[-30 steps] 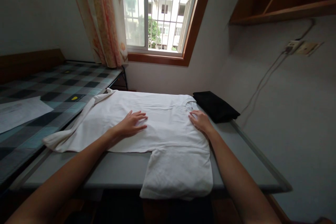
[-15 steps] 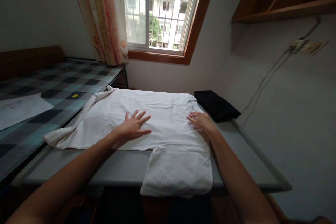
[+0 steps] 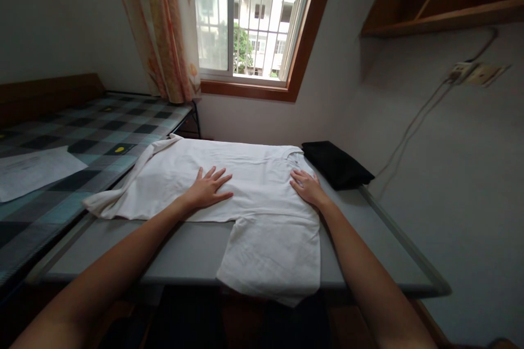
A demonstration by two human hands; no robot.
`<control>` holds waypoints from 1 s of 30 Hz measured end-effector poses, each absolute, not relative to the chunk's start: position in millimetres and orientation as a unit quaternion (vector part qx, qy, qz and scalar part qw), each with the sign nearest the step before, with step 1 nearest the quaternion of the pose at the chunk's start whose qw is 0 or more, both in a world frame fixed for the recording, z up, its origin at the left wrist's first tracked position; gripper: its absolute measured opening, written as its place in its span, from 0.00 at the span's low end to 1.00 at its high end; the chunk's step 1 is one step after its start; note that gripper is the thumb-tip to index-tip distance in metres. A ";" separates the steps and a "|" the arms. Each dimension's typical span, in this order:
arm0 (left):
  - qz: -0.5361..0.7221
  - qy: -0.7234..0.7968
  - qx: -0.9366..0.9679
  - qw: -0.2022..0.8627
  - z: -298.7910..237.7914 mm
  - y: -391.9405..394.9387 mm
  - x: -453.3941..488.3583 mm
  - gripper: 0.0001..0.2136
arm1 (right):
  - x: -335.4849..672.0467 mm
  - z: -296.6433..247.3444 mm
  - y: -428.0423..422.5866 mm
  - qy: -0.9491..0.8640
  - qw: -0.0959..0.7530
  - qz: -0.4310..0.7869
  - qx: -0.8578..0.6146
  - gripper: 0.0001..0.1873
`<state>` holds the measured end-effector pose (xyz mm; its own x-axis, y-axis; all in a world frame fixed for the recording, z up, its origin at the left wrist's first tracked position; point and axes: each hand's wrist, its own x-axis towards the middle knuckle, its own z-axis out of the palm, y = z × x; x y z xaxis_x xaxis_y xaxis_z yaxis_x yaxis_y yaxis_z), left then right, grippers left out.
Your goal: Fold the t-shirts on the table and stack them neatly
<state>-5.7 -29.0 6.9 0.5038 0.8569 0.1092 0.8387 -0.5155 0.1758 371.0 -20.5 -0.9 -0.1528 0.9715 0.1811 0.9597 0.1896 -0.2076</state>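
Left grip [image 3: 204,190] splays, right grip [image 3: 307,186] less, on shirt [image 3: 257,174]

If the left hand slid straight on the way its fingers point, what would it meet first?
More of the white shirt spread under the left hand; past its far edge, probably the wall below the window, though the depth there is unclear.

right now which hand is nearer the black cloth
Right: the right hand is on the shirt by the collar, close to the black cloth; the left hand lies farther left.
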 end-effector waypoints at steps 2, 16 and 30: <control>0.129 0.462 0.875 0.064 6.0 -31.8 -5.8 0.28 | 370.5 -0.9 -20.2 -0.756 0.146 0.027 -0.637 0.21; 0.058 0.239 0.922 0.299 37.3 -63.7 9.6 0.29 | 371.3 -2.2 -20.8 -0.753 0.160 0.039 -0.637 0.21; 0.207 0.184 0.874 0.400 34.1 -86.2 45.1 0.04 | 371.8 -0.7 -21.0 -0.753 0.148 0.025 -0.640 0.21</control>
<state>45.1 -86.2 34.1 0.8471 0.4863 0.2144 0.1556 -0.6127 0.7749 371.8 -21.0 -0.7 -0.1355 0.9721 0.1913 0.9571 0.1783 -0.2282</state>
